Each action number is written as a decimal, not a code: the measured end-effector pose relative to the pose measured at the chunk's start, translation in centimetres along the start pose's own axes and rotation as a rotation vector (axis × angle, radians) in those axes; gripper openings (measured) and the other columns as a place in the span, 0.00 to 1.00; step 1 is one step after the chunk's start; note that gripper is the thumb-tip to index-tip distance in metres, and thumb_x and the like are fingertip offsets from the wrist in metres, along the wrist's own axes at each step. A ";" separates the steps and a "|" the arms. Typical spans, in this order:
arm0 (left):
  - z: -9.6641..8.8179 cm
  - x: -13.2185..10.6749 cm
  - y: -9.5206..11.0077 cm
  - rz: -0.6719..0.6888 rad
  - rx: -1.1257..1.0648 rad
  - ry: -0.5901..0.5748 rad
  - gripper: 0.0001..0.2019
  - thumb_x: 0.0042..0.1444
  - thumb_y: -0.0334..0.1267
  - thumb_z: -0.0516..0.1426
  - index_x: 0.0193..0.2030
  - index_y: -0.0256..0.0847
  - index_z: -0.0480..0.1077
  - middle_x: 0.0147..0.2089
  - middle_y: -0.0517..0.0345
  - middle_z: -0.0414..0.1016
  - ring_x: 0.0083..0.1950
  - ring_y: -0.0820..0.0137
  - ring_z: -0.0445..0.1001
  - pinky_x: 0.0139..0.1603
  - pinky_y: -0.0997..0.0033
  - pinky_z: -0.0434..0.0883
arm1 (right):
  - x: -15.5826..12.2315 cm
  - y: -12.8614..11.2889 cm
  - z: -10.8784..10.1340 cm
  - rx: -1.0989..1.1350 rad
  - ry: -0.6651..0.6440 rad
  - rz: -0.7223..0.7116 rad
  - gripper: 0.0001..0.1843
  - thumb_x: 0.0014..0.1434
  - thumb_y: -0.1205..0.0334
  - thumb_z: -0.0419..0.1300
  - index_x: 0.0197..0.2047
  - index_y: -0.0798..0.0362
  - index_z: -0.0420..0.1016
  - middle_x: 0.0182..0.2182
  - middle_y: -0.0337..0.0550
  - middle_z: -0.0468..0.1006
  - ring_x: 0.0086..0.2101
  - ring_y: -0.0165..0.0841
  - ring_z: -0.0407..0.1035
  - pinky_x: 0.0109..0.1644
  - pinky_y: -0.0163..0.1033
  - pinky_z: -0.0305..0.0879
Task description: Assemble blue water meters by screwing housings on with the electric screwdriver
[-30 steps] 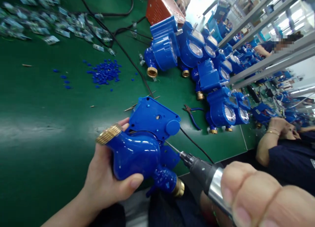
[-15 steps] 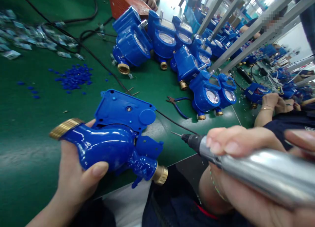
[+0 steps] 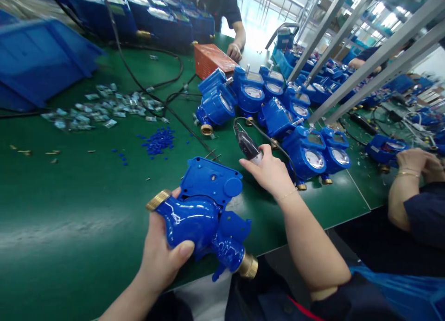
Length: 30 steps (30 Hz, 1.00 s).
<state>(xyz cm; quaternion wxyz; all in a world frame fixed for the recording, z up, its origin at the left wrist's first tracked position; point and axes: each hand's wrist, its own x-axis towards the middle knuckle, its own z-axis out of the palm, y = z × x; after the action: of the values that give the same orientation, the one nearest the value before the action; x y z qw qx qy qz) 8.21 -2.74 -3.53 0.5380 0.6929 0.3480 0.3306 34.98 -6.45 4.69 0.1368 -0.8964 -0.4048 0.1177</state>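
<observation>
My left hand (image 3: pixel 162 258) is wrapped round a blue water meter body (image 3: pixel 200 216) with brass threaded ends, holding it over the near edge of the green table (image 3: pixel 69 205), its flat back plate facing up. My right hand (image 3: pixel 269 170) reaches out over the table and grips an electric screwdriver (image 3: pixel 247 147) by its lower end. The tool's dark body points away from me and its black cable loops off to the right. The screwdriver is apart from the meter body.
A row of finished blue meters (image 3: pixel 278 112) lies beyond my right hand. A heap of small blue caps (image 3: pixel 158 141), clear packets (image 3: pixel 100 110), black cables, a blue bin (image 3: pixel 38 63) and an orange box (image 3: pixel 212 59) lie farther back. Other people's arms (image 3: pixel 405 182) work at right and far end.
My right hand has gone from close to my face out over the table with the screwdriver. The view tilted up, showing more of the bench. My left hand keeps the meter body.
</observation>
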 end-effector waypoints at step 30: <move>0.3 -0.6 0.7 0.064 -0.219 -0.030 0.47 0.49 0.65 0.61 0.71 0.47 0.50 0.68 0.41 0.58 0.67 0.43 0.64 0.63 0.41 0.68 | -7.1 -1.8 4.0 0.378 -0.025 -0.359 0.36 0.65 0.47 0.57 0.69 0.57 0.54 0.63 0.57 0.66 0.61 0.45 0.65 0.64 0.54 0.67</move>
<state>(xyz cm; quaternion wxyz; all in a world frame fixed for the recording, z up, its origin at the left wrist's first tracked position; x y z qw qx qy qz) 8.27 -3.50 -2.99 0.6049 0.6456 0.2794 0.3732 27.85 -10.14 2.25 0.3158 -0.7672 -0.5298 0.1762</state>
